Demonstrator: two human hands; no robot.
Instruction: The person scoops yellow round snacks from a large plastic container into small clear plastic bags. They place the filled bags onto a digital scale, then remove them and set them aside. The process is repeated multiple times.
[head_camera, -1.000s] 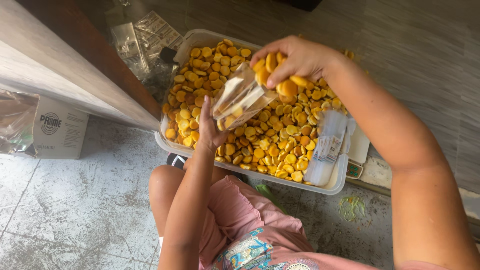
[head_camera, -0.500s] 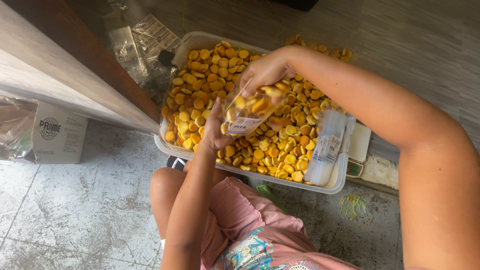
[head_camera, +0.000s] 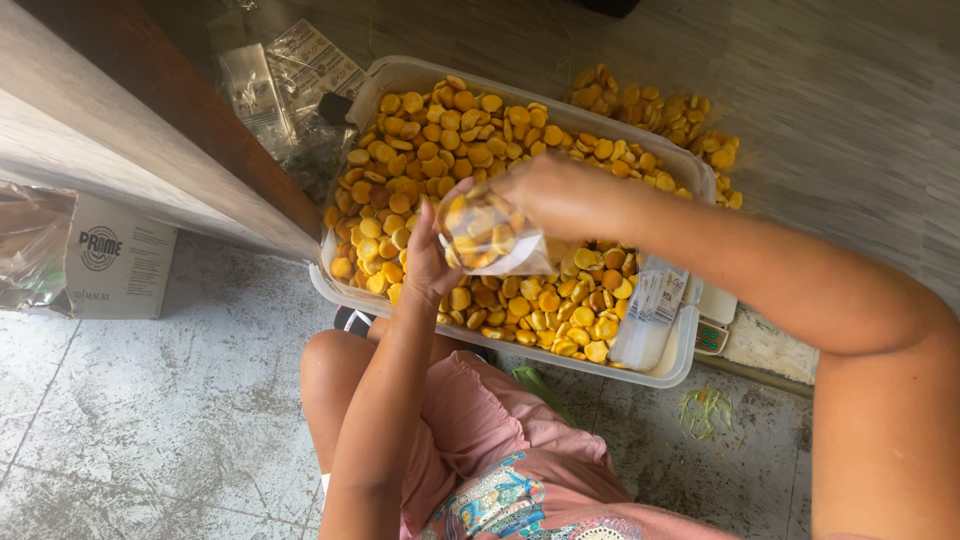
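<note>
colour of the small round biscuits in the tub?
Golden yellow to orange, some browner. The small round biscuits fill the pale plastic tub; the head view shows them clearly.

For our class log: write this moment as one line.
left hand: holds bag | right hand: at bag top | bag: holds biscuits | tub: below

Left hand (head_camera: 432, 262) raised, fingers curled in grip; right hand (head_camera: 545, 198), blurred, apparently closed, forearm extended.
</note>
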